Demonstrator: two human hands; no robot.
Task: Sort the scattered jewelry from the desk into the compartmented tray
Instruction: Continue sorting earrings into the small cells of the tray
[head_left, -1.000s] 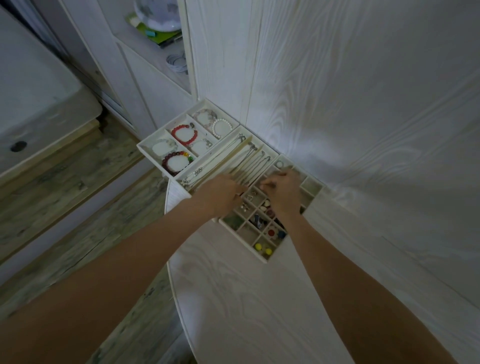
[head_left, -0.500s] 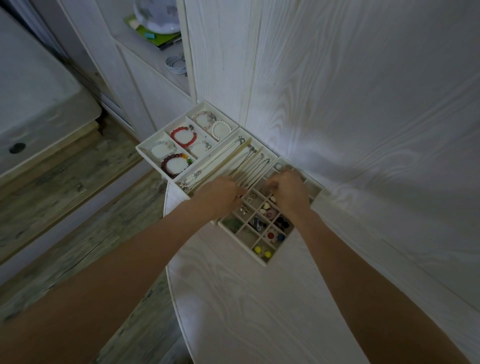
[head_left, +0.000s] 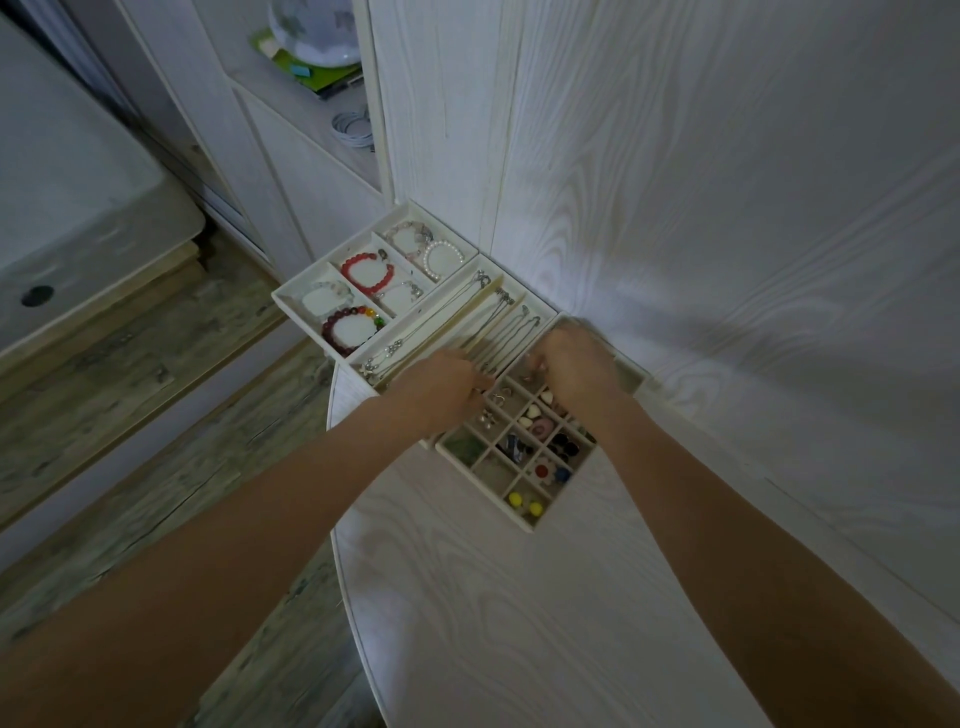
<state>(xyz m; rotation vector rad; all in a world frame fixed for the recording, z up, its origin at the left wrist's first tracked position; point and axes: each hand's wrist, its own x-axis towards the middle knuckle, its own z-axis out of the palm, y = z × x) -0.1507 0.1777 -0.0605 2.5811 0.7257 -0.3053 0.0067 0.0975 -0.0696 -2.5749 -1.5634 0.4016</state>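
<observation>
Since 1 s ago right hand (head_left: 576, 371) slid back w/ far edge of grid tray (head_left: 524, 522); left hand (head_left: 441, 387) barely moved. Both hands curled, fingertips close together over tray's top cells; can't tell what they pinch. Tray on desk (head_left: 493, 623), beside necklace tray (head_left: 540, 306) & bracelet tray (head_left: 291, 301)

The tray (head_left: 535, 524) is cream, in three parts, set at the desk's (head_left: 519, 623) far left corner against the wall, its left part overhanging the edge. The left part holds bracelets: a red one (head_left: 368, 270), a dark red one (head_left: 349, 330) with coloured beads, a pearl one (head_left: 442, 256), and pale ones. The middle part holds silver necklaces (head_left: 498, 332) laid lengthwise in long slots. The right part is a grid of small cells with earrings: yellow balls (head_left: 523, 503) nearest, a red-centred flower (head_left: 542, 471), white hearts (head_left: 531, 414).
</observation>
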